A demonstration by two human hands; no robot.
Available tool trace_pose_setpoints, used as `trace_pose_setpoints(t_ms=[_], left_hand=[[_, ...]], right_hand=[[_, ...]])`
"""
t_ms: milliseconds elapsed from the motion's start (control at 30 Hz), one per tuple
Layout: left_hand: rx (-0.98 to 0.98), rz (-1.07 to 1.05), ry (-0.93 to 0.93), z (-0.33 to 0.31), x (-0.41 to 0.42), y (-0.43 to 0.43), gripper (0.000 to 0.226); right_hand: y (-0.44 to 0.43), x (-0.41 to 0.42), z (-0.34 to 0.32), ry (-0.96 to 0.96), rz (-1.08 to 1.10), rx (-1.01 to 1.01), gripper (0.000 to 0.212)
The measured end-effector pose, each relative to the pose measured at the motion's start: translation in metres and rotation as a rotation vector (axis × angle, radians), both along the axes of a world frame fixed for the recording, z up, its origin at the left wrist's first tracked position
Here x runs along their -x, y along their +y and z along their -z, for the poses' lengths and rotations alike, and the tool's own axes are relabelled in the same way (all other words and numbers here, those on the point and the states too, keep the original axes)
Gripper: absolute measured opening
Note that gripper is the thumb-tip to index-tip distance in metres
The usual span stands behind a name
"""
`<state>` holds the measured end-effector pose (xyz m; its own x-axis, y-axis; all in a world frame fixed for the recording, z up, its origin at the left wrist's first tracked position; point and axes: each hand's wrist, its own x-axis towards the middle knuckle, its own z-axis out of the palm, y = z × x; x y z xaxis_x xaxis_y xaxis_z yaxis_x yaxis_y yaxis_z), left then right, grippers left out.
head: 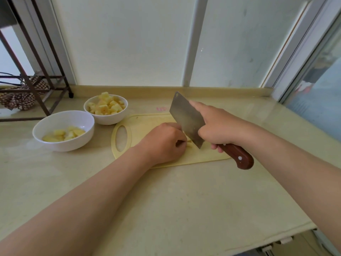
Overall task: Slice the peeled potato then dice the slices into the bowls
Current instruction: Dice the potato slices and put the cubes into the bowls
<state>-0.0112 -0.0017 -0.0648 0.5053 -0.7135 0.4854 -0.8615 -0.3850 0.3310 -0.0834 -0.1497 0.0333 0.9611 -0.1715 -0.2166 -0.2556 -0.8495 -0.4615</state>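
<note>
a wood-handled steel cleaver (186, 119) is gripped by the right hand (215, 124). pale potato slices (189, 144) are held under the curled left hand (164, 143).

A pale beige stone counter (184, 200) is filling the foreground, catching a soft sheen toward the right; a low raised lip (166, 90) is running along its back edge; behind it, frosted white panes (129, 43) are letting in even daylight, a white upright bar (195, 39) dividing them; a pale-framed side window (323, 80) is angling away at the right; at far left a dark metal rack (36, 58) is standing on the counter, a brown patterned cloth (20, 100) lying among its lower bars.
</note>
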Motion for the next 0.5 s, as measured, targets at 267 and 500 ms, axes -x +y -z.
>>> trace_pose_setpoints(t_ms=[267, 500], left_hand=[[0.035, -0.035, 0.01, 0.001, 0.0, -0.001, 0.013], [0.05, -0.039, 0.065, 0.001, -0.002, 0.0, 0.013]], right_hand=[[-0.001, 0.026, -0.008, -0.021, -0.035, 0.04, 0.1], [0.0, 0.034, -0.006, -0.001, -0.056, 0.05, 0.097]])
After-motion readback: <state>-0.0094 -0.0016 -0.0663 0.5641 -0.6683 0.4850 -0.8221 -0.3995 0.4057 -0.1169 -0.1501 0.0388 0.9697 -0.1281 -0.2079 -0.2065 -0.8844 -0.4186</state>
